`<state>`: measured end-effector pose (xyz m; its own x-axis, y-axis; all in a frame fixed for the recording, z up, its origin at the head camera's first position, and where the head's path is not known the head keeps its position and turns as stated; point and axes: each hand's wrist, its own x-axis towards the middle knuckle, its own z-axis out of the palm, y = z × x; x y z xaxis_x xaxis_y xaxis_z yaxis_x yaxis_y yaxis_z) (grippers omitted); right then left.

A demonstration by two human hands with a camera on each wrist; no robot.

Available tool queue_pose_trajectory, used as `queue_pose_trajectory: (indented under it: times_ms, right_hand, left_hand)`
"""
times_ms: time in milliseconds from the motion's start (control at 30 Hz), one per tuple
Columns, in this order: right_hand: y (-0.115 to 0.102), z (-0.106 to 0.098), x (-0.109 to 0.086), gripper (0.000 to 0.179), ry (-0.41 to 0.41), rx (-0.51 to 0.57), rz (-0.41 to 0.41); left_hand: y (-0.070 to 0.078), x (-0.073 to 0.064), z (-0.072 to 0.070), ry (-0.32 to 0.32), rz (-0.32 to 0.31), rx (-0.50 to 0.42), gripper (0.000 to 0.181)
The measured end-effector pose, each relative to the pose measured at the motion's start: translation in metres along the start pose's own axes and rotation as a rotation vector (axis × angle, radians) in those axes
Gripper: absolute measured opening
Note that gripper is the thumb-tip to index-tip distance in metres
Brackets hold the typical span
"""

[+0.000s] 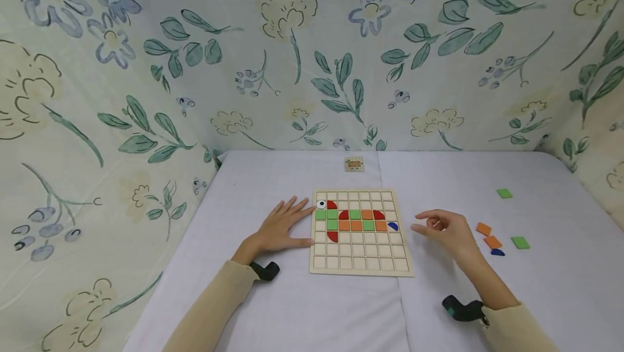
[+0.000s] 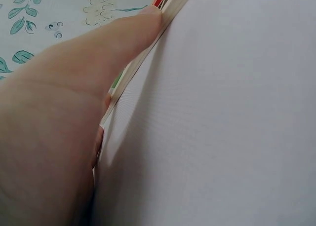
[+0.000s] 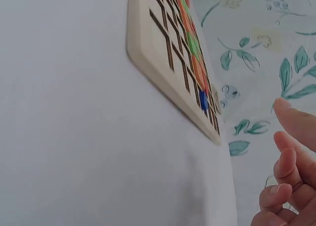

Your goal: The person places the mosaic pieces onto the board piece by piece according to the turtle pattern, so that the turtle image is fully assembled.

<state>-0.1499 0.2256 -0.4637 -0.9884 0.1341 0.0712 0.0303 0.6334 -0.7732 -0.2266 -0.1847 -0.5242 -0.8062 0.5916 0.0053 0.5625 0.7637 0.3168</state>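
Note:
A light wooden grid board point(image 1: 358, 262) lies on the cloth, with red, green and orange pieces set in its upper rows. A white eye piece point(image 1: 321, 204) sits at the upper left, and a blue half-round piece point(image 1: 392, 226) is at the right edge of the pattern. My left hand point(image 1: 279, 229) lies with fingers spread, its thumb and fingertips at the board's left edge. To the right of the board, my right hand point(image 1: 449, 231) is held over the cloth, index finger and thumb apart, other fingers loosely bent. Nothing shows between its fingers in the right wrist view.
Loose pieces lie on the right: a green square point(image 1: 504, 193), another green square point(image 1: 520, 242), an orange square point(image 1: 483, 228), a second orange square point(image 1: 493, 242) and a blue half-round point(image 1: 498, 252). A small patterned card point(image 1: 353, 164) lies beyond the board. Flowered fabric hangs behind.

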Motion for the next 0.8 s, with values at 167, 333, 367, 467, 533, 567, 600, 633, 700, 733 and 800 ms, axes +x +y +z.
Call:
queue_pose_trajectory:
  times_ms: [167,333,367,467,533,567,600,633,700,733,800]
  right_hand:
    - [0.026,-0.027,-0.005,0.045,0.036,-0.041,0.035]
    - [0.047,-0.050,-0.009,0.051,0.048,-0.039,0.051]
    - [0.051,-0.053,-0.010,0.052,0.050,-0.037,0.061]
    - [0.063,-0.063,-0.013,0.057,0.062,-0.025,0.111]
    - [0.070,-0.069,-0.015,0.060,0.081,-0.023,0.142]
    - [0.072,-0.071,-0.016,0.061,0.090,-0.024,0.156]
    - [0.076,-0.073,-0.016,0.062,0.098,-0.026,0.173]
    - [0.079,-0.075,-0.016,0.064,0.108,-0.030,0.190]
    - [0.086,-0.079,-0.015,0.066,0.128,-0.047,0.212]
    - [0.089,-0.081,-0.015,0.067,0.136,-0.059,0.227]
    - [0.093,-0.082,-0.014,0.070,0.149,-0.077,0.262]
  left_hand:
    - [0.001,0.000,-0.001,-0.008,-0.002,-0.001,0.095]
    - [0.002,-0.001,-0.003,-0.003,0.004,-0.007,0.094]
    - [0.003,-0.001,-0.003,-0.001,0.006,-0.007,0.094]
    - [0.002,0.000,-0.002,0.000,0.006,-0.001,0.094]
    - [0.002,0.000,-0.001,-0.003,0.004,0.003,0.094]
    - [0.002,0.000,-0.001,-0.005,0.003,0.004,0.095]
    - [0.002,0.001,-0.001,-0.006,0.002,0.003,0.095]
    - [0.002,0.001,-0.001,-0.007,0.002,0.002,0.095]
    - [0.002,0.000,-0.002,-0.011,-0.001,0.001,0.095]
    - [0.002,0.000,-0.002,-0.013,-0.002,-0.001,0.095]
    - [0.002,0.000,-0.001,-0.009,-0.002,-0.004,0.095]
